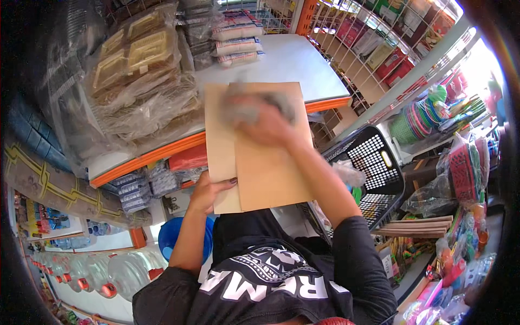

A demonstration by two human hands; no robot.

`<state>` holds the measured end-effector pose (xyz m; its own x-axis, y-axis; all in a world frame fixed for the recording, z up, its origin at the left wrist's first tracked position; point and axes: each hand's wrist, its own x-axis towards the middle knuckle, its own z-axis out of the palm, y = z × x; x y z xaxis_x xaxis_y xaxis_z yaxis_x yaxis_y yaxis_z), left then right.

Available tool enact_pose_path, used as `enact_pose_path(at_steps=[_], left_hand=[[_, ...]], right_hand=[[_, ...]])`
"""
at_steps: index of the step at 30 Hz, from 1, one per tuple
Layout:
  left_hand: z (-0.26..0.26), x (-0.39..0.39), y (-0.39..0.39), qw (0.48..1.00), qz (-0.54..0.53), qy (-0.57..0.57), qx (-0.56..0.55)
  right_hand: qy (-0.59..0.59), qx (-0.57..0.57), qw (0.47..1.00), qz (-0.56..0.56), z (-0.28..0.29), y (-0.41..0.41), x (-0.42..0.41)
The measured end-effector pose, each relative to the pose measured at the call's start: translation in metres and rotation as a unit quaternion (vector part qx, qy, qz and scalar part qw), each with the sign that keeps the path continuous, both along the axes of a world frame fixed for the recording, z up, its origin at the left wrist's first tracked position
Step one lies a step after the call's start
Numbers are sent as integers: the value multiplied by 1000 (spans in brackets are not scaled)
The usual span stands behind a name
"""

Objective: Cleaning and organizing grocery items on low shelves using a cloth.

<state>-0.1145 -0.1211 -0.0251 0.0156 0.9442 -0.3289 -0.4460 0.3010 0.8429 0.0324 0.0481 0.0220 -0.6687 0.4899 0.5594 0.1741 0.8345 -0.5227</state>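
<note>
In front of my body are two overlapping flat tan sheets, a paler one (220, 150) on the left and a browner one (276, 174) over it. Whether they are board or stiff paper I cannot tell. My left hand (207, 193) grips the lower left edge of the paler sheet, thumb on top. Pressed to the upper part of the sheets, my right hand (268, 126) holds a bunched grey cloth (243, 107). Motion blurs both the cloth and the fingers. The sheets' far end overlaps the front edge of a white shelf (284, 53).
Plastic-wrapped clear food trays (142, 53) are stacked on the shelf's left, near white printed packs (237, 42). A black perforated basket (365, 162) stands to my right, below a wire grid (353, 53). A blue bucket (168, 239) and large clear bottles (126, 270) are at lower left.
</note>
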Motion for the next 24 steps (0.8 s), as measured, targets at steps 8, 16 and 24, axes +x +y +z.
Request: enact_pose_path(at_steps=[8,16,24], left_hand=[[-1,5,-3,1000,6,19,9],[8,14,9,1000,21,21,5],[6,32,11,1000,14,-15,17]], right_hand=[[-136,53,971,-187,-14,67,14],[-6,65,940,-336,-37,14,93],[2,-43,989,-139,-17,-181,68]])
